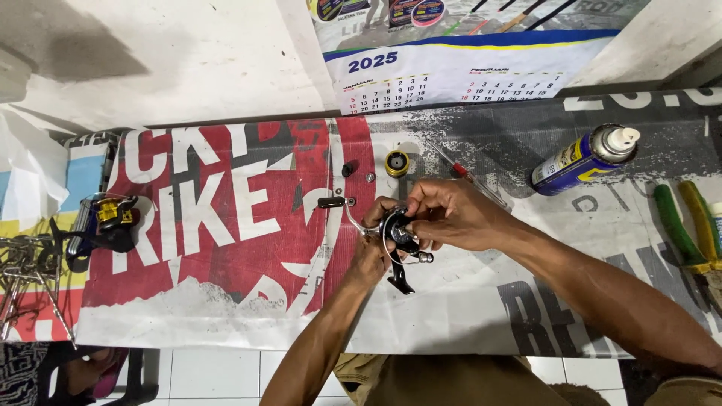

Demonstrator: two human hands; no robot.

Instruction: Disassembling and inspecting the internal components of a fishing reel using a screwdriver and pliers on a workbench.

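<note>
Reel (400, 239) foot toward wearer; handle leftward

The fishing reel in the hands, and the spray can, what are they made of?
The fishing reel looks like glossy black plastic or painted metal, with a shiny silver wire bail and handle arm that gleam like metal. The spray can looks like thin metal under blue and yellow print, with a silvery shoulder and a white plastic-looking nozzle.

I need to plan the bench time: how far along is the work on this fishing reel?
Partly stripped: a yellow-ringed cap and small screws lie loose on the banner. Left hand holds the reel; right hand works its top. A second reel and the spray can sit untouched.
</note>
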